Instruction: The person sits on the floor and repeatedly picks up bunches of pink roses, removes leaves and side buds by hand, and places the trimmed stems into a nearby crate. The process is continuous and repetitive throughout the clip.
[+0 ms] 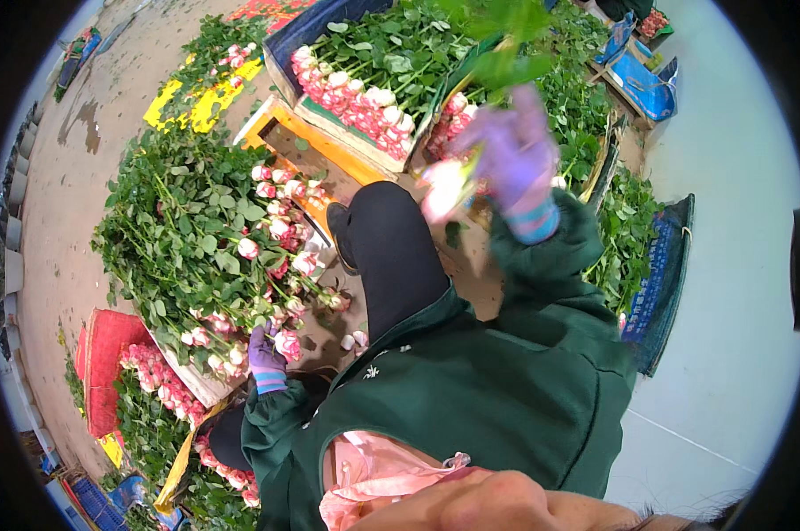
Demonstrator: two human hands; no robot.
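My right hand (pixel 516 156), in a purple glove, is raised at upper right and blurred by motion. It grips a pink-and-white rose (pixel 443 192); the bloom hangs on the near side of the hand, and blurred green leaves (pixel 506 40) stretch beyond it. At lower left my left hand (pixel 266 358), also gloved in purple, has its fingers closed around the stem of a pink-edged rose (pixel 287 345). That hand is at the near edge of a large heap of loose leafy roses (pixel 201 219), whose blooms face my legs. Leaves and blooms partly hide its fingertips.
Beyond my knee, a dark-lined box (pixel 284 66) holds rows of roses. Orange cardboard (pixel 337 156) lies before it. More rose bundles (pixel 154 385) with red wrapping (pixel 111 365) are at lower left. Leafy stems (pixel 616 226) and a blue printed sheet (pixel 659 285) line the right. Petals (pixel 353 340) litter the floor.
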